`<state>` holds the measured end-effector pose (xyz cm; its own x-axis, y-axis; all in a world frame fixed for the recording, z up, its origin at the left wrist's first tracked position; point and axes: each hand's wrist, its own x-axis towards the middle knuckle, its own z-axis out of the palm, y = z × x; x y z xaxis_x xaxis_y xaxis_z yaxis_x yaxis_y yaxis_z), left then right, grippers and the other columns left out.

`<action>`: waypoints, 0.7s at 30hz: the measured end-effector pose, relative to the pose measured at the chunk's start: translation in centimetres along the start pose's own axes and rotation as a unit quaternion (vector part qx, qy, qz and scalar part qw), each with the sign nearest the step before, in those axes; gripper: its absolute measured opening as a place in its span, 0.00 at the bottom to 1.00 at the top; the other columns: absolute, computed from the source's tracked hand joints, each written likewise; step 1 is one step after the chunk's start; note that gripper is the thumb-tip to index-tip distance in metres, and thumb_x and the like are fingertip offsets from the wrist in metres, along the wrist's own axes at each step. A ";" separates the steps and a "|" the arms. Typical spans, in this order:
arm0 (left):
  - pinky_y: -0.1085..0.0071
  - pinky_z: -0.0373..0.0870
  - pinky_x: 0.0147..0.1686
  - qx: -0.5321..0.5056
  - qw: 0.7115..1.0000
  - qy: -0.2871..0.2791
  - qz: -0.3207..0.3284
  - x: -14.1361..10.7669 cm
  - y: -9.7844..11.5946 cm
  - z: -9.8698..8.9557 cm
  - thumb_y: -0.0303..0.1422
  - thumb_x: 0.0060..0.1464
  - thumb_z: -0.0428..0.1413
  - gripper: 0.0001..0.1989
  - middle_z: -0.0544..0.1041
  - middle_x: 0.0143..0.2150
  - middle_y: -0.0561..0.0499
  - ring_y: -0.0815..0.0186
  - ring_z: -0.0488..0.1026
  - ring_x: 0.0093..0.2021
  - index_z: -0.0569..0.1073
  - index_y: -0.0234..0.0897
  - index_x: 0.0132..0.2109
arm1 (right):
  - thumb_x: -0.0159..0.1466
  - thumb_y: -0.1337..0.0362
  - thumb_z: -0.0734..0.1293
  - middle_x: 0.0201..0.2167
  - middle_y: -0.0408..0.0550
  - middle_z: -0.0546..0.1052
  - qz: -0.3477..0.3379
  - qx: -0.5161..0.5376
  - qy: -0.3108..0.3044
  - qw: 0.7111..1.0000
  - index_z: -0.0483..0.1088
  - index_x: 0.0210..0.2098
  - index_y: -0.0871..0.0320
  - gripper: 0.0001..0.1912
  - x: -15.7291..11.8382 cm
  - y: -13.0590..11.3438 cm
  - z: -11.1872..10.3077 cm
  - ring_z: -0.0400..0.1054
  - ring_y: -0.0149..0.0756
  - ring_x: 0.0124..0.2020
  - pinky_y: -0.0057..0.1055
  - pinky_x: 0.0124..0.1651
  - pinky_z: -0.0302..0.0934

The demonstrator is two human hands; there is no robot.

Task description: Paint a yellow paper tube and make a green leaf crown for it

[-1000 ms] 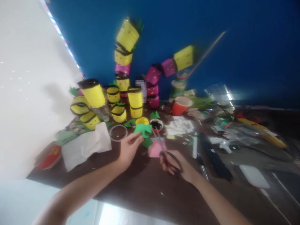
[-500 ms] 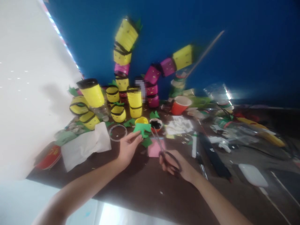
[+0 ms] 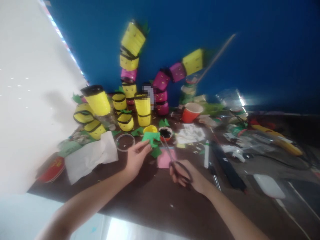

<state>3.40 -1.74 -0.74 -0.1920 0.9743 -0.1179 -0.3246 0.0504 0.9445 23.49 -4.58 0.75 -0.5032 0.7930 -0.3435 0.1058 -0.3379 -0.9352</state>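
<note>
Presently | left fingers (image 3: 144, 144) pinch green paper (image 3: 151, 136), mostly beyond tips | right fingers (image 3: 174, 174) curled round scissors (image 3: 171, 156)

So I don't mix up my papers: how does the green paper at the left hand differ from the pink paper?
The green paper is held in the left hand; the pink paper lies on the table. The green paper has a jagged, cut-looking outline; the pink paper looks four-sided. Both look thin and flat.

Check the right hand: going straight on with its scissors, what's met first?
Probably the small cup with dark contents; the scissors in the right hand overlap its left side in view, though depth is unclear.
</note>
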 end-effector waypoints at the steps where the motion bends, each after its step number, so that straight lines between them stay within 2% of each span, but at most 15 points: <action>1: 0.64 0.71 0.43 0.001 1.000 -0.001 0.000 0.0 0.0 0.0 0.36 0.38 0.65 0.18 0.78 0.38 0.47 0.65 0.74 0.37 0.77 0.35 0.40 | 0.57 0.42 0.61 0.17 0.43 0.69 0.002 0.001 0.000 1.000 0.66 0.26 0.63 0.27 0.0 0.0 0.0 0.54 0.20 0.13 0.19 0.14 0.43; 13: 0.63 0.70 0.45 -0.038 0.999 -0.017 -0.028 0.0 -0.4 -0.1 0.34 0.37 0.66 0.19 0.79 0.38 0.47 0.65 0.74 0.37 0.78 0.35 0.40 | 0.57 0.42 0.60 0.17 0.43 0.69 0.019 0.000 -0.002 1.000 0.65 0.25 0.63 0.26 0.2 -0.1 -0.2 0.53 0.19 0.11 0.20 0.13 0.42; 21: 0.62 0.69 0.47 -0.018 0.999 -0.012 -0.024 0.3 -0.5 -0.3 0.34 0.37 0.66 0.20 0.78 0.40 0.45 0.64 0.74 0.39 0.77 0.34 0.41 | 0.57 0.42 0.60 0.16 0.43 0.69 0.013 -0.002 -0.008 1.000 0.65 0.25 0.63 0.26 0.2 0.3 -0.6 0.52 0.19 0.12 0.20 0.14 0.41</action>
<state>3.20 -1.59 -1.36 -0.1532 0.9760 -0.1550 -0.3657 0.0897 0.9264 23.91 -4.19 0.37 -0.5137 0.7759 -0.3662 0.1225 -0.3561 -0.9264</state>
